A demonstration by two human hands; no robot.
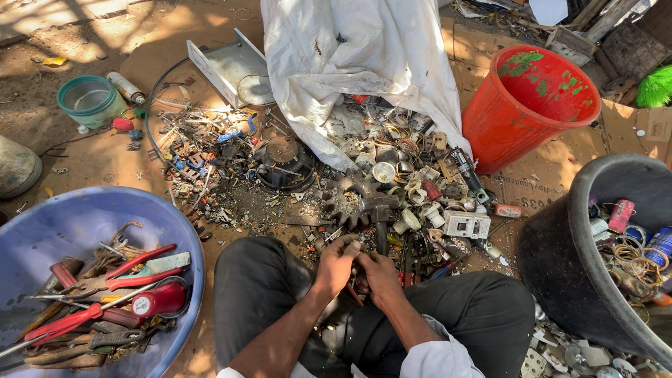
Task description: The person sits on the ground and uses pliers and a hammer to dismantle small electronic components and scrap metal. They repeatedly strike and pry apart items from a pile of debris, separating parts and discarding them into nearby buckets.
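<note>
I sit on the ground with my knees apart. My left hand (337, 263) and my right hand (379, 273) are pressed together between my legs, both closed around a small scrap part that the fingers mostly hide. Something red (355, 295) pokes out under them; I cannot tell what it is. Just beyond my hands lie a dark toothed gear (348, 198), a hammer (381, 217) and a heap of scrap electrical parts (413, 175).
A blue basin (183, 241) at left holds red-handled pliers and screwdrivers. A white sack (350, 63) spills parts at the top. A tilted red bucket (518, 105) and a black tub (560, 259) of wire spools stand right. A green bowl (91, 101) sits far left.
</note>
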